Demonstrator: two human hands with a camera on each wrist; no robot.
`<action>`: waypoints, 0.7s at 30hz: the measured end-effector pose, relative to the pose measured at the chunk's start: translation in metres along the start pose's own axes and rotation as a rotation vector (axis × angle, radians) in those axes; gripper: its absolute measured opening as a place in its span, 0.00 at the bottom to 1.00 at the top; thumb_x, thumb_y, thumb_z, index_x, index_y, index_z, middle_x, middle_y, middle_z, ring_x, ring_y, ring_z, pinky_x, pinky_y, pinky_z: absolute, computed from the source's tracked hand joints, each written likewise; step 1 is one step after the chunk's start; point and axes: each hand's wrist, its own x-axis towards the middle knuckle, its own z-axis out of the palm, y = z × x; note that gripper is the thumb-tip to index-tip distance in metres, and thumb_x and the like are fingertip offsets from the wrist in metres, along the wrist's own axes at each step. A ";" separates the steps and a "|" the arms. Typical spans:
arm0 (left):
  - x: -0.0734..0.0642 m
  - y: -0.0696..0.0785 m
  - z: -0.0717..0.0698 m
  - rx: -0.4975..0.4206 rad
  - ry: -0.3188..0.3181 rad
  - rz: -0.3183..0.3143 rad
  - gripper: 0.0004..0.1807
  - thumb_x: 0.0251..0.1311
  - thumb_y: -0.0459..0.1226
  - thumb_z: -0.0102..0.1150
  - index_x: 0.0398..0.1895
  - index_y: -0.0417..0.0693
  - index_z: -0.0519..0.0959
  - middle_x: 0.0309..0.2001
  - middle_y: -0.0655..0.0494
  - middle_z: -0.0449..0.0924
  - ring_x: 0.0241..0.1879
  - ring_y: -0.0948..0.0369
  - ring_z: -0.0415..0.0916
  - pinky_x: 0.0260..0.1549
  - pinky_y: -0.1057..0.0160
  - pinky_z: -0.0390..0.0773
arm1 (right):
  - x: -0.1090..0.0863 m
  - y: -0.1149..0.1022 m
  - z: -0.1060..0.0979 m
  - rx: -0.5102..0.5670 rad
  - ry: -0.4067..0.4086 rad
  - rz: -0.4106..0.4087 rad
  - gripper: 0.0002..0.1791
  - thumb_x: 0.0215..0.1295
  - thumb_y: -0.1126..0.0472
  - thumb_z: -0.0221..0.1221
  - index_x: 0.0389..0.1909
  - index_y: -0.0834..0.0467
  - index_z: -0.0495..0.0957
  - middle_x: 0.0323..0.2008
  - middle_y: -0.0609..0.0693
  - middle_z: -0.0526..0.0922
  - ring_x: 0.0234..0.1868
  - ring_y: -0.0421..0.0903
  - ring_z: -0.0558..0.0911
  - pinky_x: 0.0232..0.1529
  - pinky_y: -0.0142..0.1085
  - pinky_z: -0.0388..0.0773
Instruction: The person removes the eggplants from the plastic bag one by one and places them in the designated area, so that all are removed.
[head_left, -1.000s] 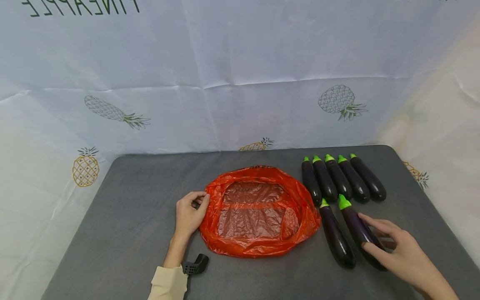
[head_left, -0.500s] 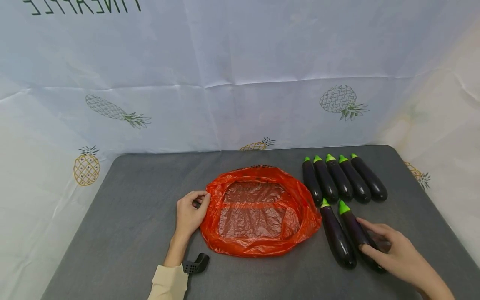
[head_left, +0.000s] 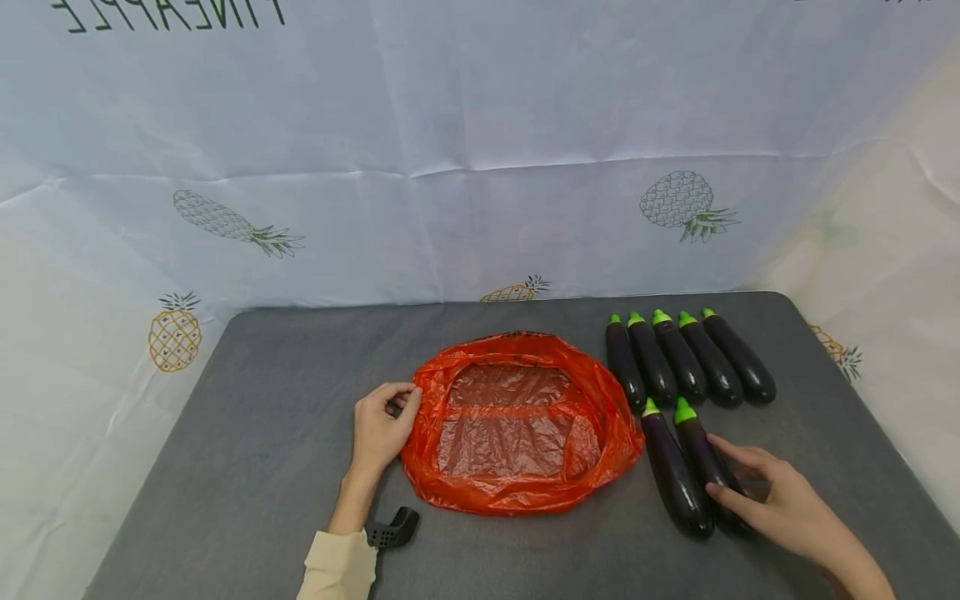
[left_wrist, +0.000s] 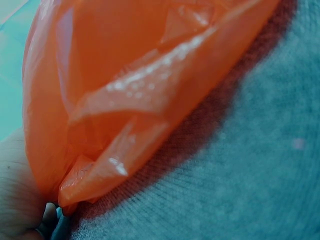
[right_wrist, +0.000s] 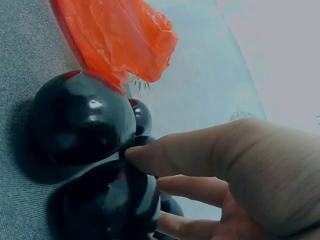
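Note:
A red plastic bag lies on the grey table with its mouth spread wide. At its left rim, my left hand pinches the plastic between thumb and fingers; the left wrist view shows the bag's folds rising from that grip. My right hand holds a dark purple eggplant with a green cap, thumb on one side and fingers on the other. Just left of it lies another eggplant, its cap near the bag. In the right wrist view the held eggplant is close against its neighbour.
Behind these, several more eggplants lie side by side in a row at the table's back right. A pale cloth printed with pineapples hangs behind the table. A black strap device sits at the left wrist.
My right hand has shifted left with its eggplant, closing the gap to the eggplant beside it. The left hand and the bag stay where they were.

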 end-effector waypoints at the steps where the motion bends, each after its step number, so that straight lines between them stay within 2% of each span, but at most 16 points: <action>1: 0.000 0.000 0.000 -0.002 0.000 0.001 0.02 0.61 0.34 0.69 0.33 0.44 0.88 0.27 0.52 0.86 0.27 0.62 0.79 0.29 0.69 0.76 | 0.000 0.001 0.000 -0.002 0.003 0.003 0.37 0.66 0.59 0.67 0.72 0.69 0.66 0.58 0.72 0.77 0.51 0.70 0.83 0.39 0.47 0.85; 14: 0.000 0.001 -0.001 -0.001 -0.002 -0.010 0.03 0.62 0.34 0.69 0.34 0.44 0.88 0.27 0.52 0.86 0.27 0.63 0.79 0.29 0.70 0.75 | 0.002 0.000 0.000 -0.008 0.026 0.011 0.36 0.66 0.59 0.68 0.71 0.67 0.69 0.59 0.72 0.77 0.51 0.69 0.83 0.36 0.29 0.81; 18: -0.001 0.000 -0.001 -0.003 -0.002 -0.018 0.03 0.62 0.34 0.69 0.36 0.44 0.88 0.28 0.52 0.87 0.28 0.63 0.79 0.29 0.70 0.76 | 0.003 0.000 0.000 -0.013 0.016 0.021 0.36 0.67 0.58 0.67 0.72 0.68 0.68 0.60 0.73 0.76 0.51 0.69 0.83 0.38 0.33 0.83; 21: -0.001 0.000 0.000 -0.010 0.005 -0.007 0.04 0.61 0.34 0.69 0.37 0.44 0.88 0.29 0.52 0.87 0.28 0.64 0.79 0.29 0.72 0.75 | 0.003 0.000 -0.001 -0.002 0.001 0.038 0.36 0.68 0.57 0.66 0.73 0.67 0.67 0.62 0.73 0.75 0.53 0.71 0.82 0.41 0.43 0.85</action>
